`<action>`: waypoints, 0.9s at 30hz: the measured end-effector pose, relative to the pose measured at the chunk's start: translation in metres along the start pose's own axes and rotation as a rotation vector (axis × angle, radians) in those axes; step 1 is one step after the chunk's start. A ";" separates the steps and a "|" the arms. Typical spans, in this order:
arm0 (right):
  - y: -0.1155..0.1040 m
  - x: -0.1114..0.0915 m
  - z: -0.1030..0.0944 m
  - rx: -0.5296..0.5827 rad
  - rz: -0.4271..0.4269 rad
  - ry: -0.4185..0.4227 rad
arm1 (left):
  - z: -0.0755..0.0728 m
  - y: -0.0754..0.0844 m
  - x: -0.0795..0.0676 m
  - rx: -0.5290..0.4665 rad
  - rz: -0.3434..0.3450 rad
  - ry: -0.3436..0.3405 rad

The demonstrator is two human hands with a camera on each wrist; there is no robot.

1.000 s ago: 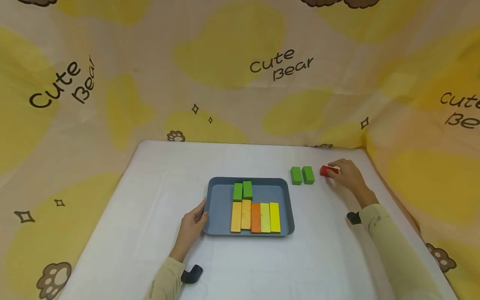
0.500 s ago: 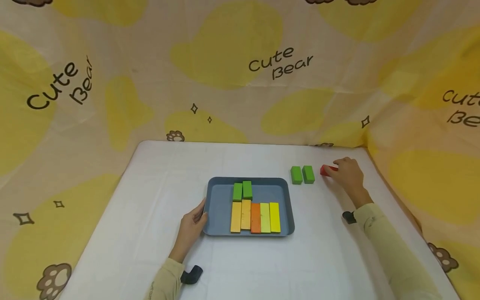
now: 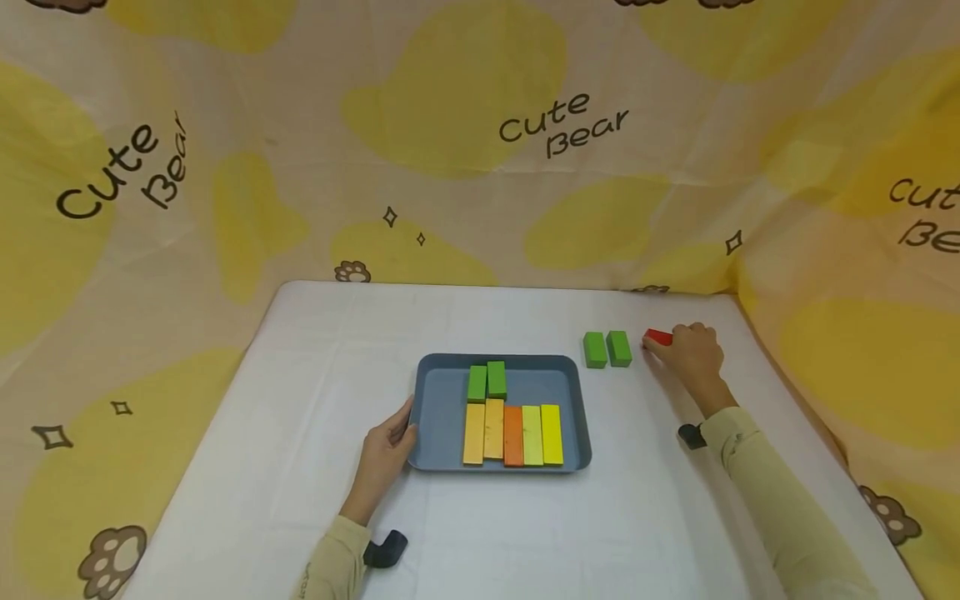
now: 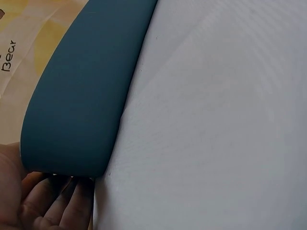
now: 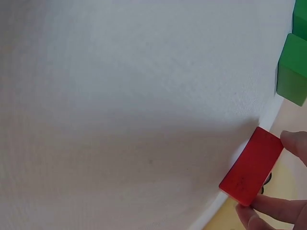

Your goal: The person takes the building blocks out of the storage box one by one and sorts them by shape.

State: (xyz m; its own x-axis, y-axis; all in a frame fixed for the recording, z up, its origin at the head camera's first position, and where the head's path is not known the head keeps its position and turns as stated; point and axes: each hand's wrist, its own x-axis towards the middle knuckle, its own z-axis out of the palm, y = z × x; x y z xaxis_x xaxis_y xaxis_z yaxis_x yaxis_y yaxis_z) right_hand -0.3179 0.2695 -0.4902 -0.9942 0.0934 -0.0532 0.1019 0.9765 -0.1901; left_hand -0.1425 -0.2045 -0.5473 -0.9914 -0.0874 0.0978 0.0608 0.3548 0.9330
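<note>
Well, pinching a red block [image 3: 658,337] and gripping a tray [image 3: 442,417]

Holding the red block by its two ends in the right hand [image 3: 696,358], with the thumb on the left end and fingertips on the right, spread just as wide as the block's length. Not managing to tell whether resting it on the white table [image 3: 495,533] or raising it slightly. Finding it near the table's far right corner, well apart from the tray.

Gripping the tray's left wall with the left hand [image 3: 382,454], with the thumb at the rim and bent fingers against the outside.

Seeing two loose green blocks [image 3: 595,350] lying close side by side, between the red block and the tray's far right corner. Looking into the tray, counting five long blocks in a row along the near side: two tan blocks [image 3: 474,434], an orange block [image 3: 513,437], a pale green block [image 3: 532,435] and a yellow block [image 3: 551,435]. Noting two more green blocks [image 3: 477,384] at the far ends of the tan pair, touching or nearly touching.

Wearing khaki sleeves [image 3: 780,500] on both arms. Facing a yellow-patterned backdrop [image 3: 465,100] with "Cute Bear" lettering beyond the table.
</note>
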 end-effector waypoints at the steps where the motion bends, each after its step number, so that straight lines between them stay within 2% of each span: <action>1: 0.000 0.000 0.000 0.008 0.002 0.000 | 0.000 0.000 0.000 -0.001 0.006 0.001; 10: 0.000 0.000 -0.002 -0.027 0.074 -0.025 | 0.001 -0.001 0.001 -0.004 0.006 -0.007; 13: 0.002 0.001 -0.002 -0.009 0.054 -0.040 | 0.000 -0.001 0.001 0.002 0.010 -0.002; 16: 0.006 0.002 -0.003 0.021 -0.034 -0.053 | 0.001 -0.002 0.001 0.001 0.018 0.000; 23: 0.015 0.003 -0.010 0.063 -0.402 -0.108 | 0.001 -0.001 0.000 -0.004 0.008 -0.005; 27: 0.019 0.004 -0.015 0.099 -0.528 -0.150 | 0.000 -0.001 0.000 -0.004 0.016 -0.001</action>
State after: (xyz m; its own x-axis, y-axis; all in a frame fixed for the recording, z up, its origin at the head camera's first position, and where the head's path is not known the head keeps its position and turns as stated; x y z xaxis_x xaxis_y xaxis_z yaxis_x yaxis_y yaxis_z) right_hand -0.3208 0.2912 -0.4791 -0.8961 -0.4394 -0.0631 -0.3989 0.8595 -0.3196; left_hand -0.1425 -0.2048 -0.5479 -0.9904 -0.0804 0.1122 0.0770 0.3522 0.9327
